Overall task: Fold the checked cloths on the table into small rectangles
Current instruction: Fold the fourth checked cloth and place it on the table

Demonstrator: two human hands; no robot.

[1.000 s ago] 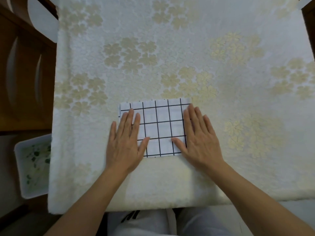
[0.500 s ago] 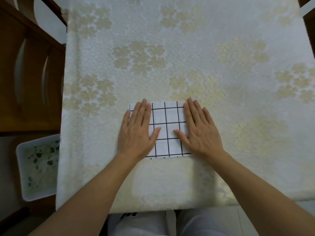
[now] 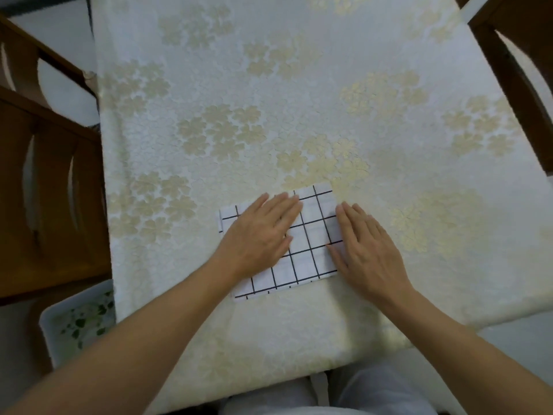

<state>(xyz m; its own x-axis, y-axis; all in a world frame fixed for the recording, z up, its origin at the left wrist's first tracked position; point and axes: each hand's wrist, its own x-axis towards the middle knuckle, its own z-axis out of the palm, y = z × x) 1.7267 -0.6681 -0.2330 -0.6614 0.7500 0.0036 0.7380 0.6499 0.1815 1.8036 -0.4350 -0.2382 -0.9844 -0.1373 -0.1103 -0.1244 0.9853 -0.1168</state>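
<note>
Rightward slid my left hand (image 3: pixel 260 235) toward my right hand (image 3: pixel 368 250), both flat, straight-fingered, pressing the checked cloth (image 3: pixel 311 235), seemingly already a small rectangle.

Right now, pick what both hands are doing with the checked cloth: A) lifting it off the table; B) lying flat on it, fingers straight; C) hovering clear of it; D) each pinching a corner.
B: the left hand and right hand rest palm-down on the checked cloth.
</note>
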